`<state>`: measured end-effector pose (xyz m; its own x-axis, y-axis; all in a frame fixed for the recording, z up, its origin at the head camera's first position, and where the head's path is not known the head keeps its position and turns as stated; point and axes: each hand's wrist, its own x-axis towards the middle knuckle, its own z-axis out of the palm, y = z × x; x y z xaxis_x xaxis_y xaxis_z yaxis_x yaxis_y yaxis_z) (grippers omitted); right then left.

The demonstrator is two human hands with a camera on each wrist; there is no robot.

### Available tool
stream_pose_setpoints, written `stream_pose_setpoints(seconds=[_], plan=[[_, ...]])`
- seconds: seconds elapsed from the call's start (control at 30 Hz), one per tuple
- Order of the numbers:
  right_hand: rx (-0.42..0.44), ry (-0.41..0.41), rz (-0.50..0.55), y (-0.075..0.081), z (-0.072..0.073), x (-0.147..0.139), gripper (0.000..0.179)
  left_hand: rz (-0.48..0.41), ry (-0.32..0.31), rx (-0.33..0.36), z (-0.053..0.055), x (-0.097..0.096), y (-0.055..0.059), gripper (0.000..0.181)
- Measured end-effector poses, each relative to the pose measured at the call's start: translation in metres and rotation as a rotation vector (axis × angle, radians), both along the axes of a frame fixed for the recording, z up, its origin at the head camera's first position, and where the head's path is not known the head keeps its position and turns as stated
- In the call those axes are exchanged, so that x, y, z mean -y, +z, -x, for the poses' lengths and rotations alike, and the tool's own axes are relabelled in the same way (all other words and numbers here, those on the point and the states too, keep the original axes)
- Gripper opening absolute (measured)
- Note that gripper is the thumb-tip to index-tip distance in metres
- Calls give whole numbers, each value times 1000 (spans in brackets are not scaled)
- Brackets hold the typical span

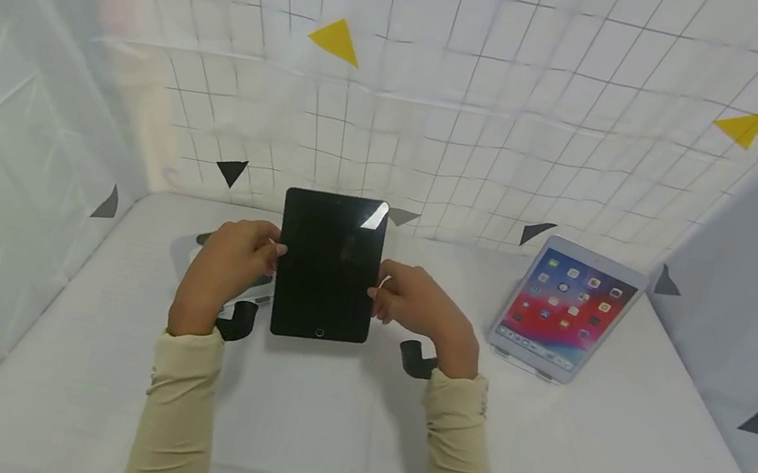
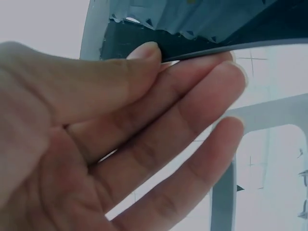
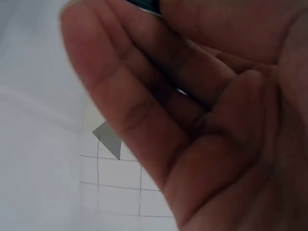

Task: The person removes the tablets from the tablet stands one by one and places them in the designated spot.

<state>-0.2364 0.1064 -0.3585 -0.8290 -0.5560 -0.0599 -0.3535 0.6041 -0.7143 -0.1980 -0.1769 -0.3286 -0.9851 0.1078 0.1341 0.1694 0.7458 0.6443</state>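
A tablet (image 1: 328,266) with a black front and a round home button is held up in the middle of the head view, its dark screen facing me. My left hand (image 1: 229,265) pinches its left edge between thumb and fingers. On the opposite edge, my right hand (image 1: 420,303) pinches it the same way. In the left wrist view the left thumb (image 2: 147,53) lies on the tablet's glossy face (image 2: 192,29), with fingers behind. Only a dark corner of the tablet (image 3: 149,5) shows in the right wrist view.
A white-framed tablet (image 1: 568,308) with lit app icons leans on a clear stand (image 1: 524,364) at the right. Behind my left hand lies a pale, partly hidden object (image 1: 181,252) with dark parts. A gridded white sheet (image 1: 399,122) hangs behind the white table (image 1: 315,428).
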Motion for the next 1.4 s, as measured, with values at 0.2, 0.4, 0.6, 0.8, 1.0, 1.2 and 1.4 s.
stream_pose_setpoints(seconds=[0.2,0.4,0.6,0.8,1.0,1.2,1.4], plan=[[60,-7,-29,0,1,-2,8,0,-11,43,5,-4,-6,22],[57,0,-72,-2,4,-3,18,11,-22,87,10,-7,-13,22],[80,6,-105,-5,5,-1,23,38,-25,148,16,-7,-21,25],[116,2,-129,-7,5,-1,23,76,-40,171,17,-8,-22,31],[166,-6,-123,-9,6,-1,21,98,-41,205,17,-9,-20,28],[229,-6,-131,-13,7,0,22,88,-26,270,20,-11,-24,21],[281,-24,-161,-17,7,1,21,80,-23,322,26,-12,-38,14]])
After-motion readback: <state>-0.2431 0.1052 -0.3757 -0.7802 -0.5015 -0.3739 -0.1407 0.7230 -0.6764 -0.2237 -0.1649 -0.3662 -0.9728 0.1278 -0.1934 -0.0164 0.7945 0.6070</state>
